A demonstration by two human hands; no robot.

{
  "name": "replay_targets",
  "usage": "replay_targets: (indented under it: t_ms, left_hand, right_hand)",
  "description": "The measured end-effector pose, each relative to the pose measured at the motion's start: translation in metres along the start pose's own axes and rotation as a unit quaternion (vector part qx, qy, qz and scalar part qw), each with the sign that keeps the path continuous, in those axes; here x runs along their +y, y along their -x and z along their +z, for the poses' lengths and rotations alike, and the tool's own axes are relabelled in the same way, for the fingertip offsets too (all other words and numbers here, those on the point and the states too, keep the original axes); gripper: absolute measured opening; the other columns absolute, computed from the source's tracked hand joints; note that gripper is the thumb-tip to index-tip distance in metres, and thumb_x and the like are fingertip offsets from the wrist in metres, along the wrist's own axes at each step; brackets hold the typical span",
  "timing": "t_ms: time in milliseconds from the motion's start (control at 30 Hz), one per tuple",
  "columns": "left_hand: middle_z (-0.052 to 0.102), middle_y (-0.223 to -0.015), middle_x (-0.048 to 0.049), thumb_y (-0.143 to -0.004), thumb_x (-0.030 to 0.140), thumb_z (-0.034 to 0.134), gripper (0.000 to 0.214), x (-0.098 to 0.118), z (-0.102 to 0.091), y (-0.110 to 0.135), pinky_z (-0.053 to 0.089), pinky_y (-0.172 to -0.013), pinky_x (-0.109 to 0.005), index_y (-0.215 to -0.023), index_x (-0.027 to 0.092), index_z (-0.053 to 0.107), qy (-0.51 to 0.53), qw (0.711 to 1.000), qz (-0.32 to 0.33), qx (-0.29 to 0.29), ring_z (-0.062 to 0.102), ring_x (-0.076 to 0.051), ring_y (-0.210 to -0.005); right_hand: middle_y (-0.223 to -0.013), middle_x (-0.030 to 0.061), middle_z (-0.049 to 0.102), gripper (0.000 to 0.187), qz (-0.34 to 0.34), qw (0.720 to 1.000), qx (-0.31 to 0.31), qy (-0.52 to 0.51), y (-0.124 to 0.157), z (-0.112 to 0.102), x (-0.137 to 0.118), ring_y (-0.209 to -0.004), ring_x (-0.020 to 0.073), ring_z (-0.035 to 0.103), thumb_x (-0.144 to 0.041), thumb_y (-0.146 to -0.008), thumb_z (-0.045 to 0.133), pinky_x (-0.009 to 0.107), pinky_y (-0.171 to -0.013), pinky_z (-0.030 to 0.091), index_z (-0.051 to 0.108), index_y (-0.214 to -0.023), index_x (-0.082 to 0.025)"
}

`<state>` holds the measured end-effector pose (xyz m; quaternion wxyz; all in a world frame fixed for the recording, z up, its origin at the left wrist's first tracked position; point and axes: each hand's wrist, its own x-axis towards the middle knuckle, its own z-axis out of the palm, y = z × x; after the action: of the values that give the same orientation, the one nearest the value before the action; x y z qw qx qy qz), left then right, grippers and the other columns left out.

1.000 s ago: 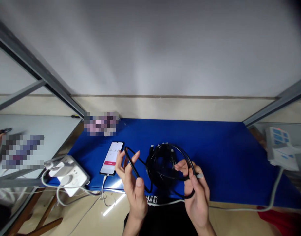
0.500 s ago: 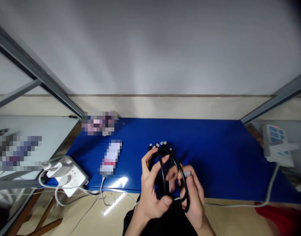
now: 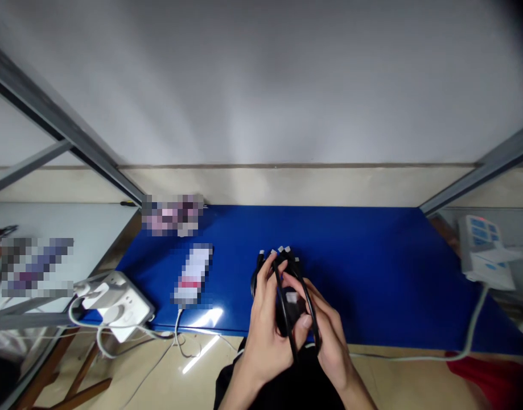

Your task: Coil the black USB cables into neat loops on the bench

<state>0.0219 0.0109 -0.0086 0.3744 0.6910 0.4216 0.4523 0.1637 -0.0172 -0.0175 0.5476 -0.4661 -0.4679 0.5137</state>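
A looped black cable (image 3: 314, 326) is held up between my two hands over the near edge of the blue table (image 3: 384, 273). My left hand (image 3: 264, 330) curls around the left side of the loop, its fingers pointing away from me. From the right, my right hand (image 3: 330, 330) grips the loop, with its fingertips reaching in toward the left fingers. Inside the loop shows a small pale connector (image 3: 291, 297). Just beyond my fingertips lie more black cables (image 3: 258, 267) with several light-coloured plug ends, partly hidden by my left hand.
On the left stand a blurred phone (image 3: 195, 273) with a white cord and a white power strip (image 3: 122, 302) with plugs in it. A blurred pinkish item (image 3: 173, 216) sits at the back left. Another power strip (image 3: 485, 250) is at far right. Metal posts frame both sides.
My hands have come closer together around the cable. My right hand has moved up and left, its fingers now meeting the left ones, and the pale connector has shifted inside the loop.
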Motion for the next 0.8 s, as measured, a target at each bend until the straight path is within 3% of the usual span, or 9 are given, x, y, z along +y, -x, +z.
replay_targets:
  t_ms: [67, 167, 267, 333, 400, 467, 600, 700, 800]
  left_hand:
    - [0.03, -0.18, -0.0176, -0.1, 0.035, 0.074, 0.08, 0.0, 0.0, 0.0, 0.031, -0.131, -0.064, -0.17, 0.031, 0.037, 0.006, 1.0, -0.017, -0.014, 0.029, -0.041, -0.166]
    - [0.033, -0.18, -0.0155, -0.107, 0.033, 0.062, 0.068, 0.001, -0.005, 0.002, 0.036, -0.131, -0.058, -0.171, 0.03, 0.037, 0.042, 0.997, -0.053, -0.021, 0.037, -0.036, -0.164]
    - [0.057, -0.165, -0.016, -0.11, 0.038, 0.057, 0.042, 0.006, -0.018, 0.003, 0.046, -0.124, -0.052, -0.15, 0.025, 0.06, 0.075, 0.99, -0.115, 0.043, 0.056, -0.032, -0.151]
    - [0.076, -0.14, -0.0153, -0.11, 0.04, 0.059, 0.023, 0.012, -0.03, 0.002, 0.059, -0.107, -0.045, -0.12, 0.022, 0.069, 0.09, 0.975, -0.153, 0.136, 0.076, -0.028, -0.121]
    - [0.084, -0.101, -0.0077, -0.11, 0.042, 0.06, 0.019, 0.017, -0.043, 0.001, 0.061, -0.068, -0.029, -0.106, 0.023, 0.062, 0.107, 0.95, -0.171, 0.239, 0.073, -0.017, -0.067]
    - [0.072, -0.067, 0.0031, -0.109, 0.042, 0.061, 0.019, 0.019, -0.055, -0.001, 0.039, -0.043, -0.019, -0.105, 0.024, 0.058, 0.108, 0.927, -0.159, 0.321, 0.046, -0.01, -0.041]
    - [0.043, -0.05, 0.0104, -0.102, 0.037, 0.07, 0.017, 0.012, -0.072, -0.004, 0.026, -0.044, -0.02, -0.101, 0.021, 0.065, 0.094, 0.897, -0.097, 0.421, 0.033, -0.009, -0.043]
    - [0.039, -0.054, 0.0082, -0.097, 0.041, 0.066, 0.027, -0.001, -0.078, -0.002, 0.026, -0.048, -0.022, -0.099, 0.016, 0.073, 0.13, 0.899, -0.098, 0.406, 0.03, -0.009, -0.047]
    - [0.04, -0.055, 0.0061, -0.095, 0.044, 0.064, 0.03, -0.012, -0.077, 0.002, 0.029, -0.05, -0.023, -0.088, 0.016, 0.073, 0.14, 0.915, -0.147, 0.349, 0.032, -0.01, -0.05]
  right_hand:
    - [-0.141, 0.0081, 0.072, 0.047, 0.005, 1.0, 0.015, 0.016, 0.001, 0.001, -0.001, -0.14, 0.0292, 0.062, -0.049, -0.112, 0.045, 0.042, -0.118, 0.052, 0.075, -0.144, -0.032]
    - [-0.116, 0.0084, 0.075, 0.048, -0.011, 0.997, 0.07, 0.022, 0.004, 0.003, -0.002, -0.099, 0.0242, 0.072, -0.049, -0.113, 0.042, 0.037, -0.092, 0.062, 0.077, -0.139, -0.03]
    - [-0.105, 0.006, 0.074, 0.042, -0.068, 0.99, 0.116, 0.031, 0.005, -0.003, -0.006, -0.067, 0.0169, 0.058, -0.043, -0.112, 0.044, 0.033, -0.071, 0.057, 0.077, -0.134, -0.029]
    - [-0.101, 0.0057, 0.073, 0.036, -0.113, 0.982, 0.143, 0.057, 0.006, -0.012, -0.007, -0.068, 0.0173, 0.058, -0.038, -0.111, 0.048, 0.033, -0.069, 0.054, 0.079, -0.126, -0.027]
    - [-0.098, 0.0057, 0.073, 0.028, -0.143, 0.968, 0.179, 0.101, 0.006, -0.024, -0.005, -0.077, 0.0197, 0.063, -0.034, -0.11, 0.054, 0.033, -0.07, 0.052, 0.079, -0.119, -0.026]
    - [-0.096, 0.0049, 0.073, 0.018, -0.161, 0.952, 0.213, 0.15, 0.006, -0.035, -0.002, -0.083, 0.0205, 0.067, -0.029, -0.106, 0.063, 0.032, -0.072, 0.052, 0.079, -0.114, -0.026]
    - [-0.086, 0.0023, 0.07, 0.009, -0.164, 0.929, 0.251, 0.216, 0.002, -0.051, 0.001, -0.075, 0.0179, 0.064, -0.028, -0.103, 0.07, 0.032, -0.072, 0.051, 0.078, -0.104, -0.024]
    - [-0.088, 0.0037, 0.072, 0.018, -0.131, 0.927, 0.268, 0.226, -0.002, -0.056, 0.0, -0.078, 0.0197, 0.067, -0.034, -0.106, 0.064, 0.032, -0.073, 0.053, 0.077, -0.108, -0.023]
    - [-0.102, 0.0066, 0.076, 0.025, -0.098, 0.94, 0.238, 0.225, -0.005, -0.057, -0.002, -0.077, 0.019, 0.067, -0.039, -0.104, 0.066, 0.03, -0.067, 0.053, 0.074, -0.122, -0.023]
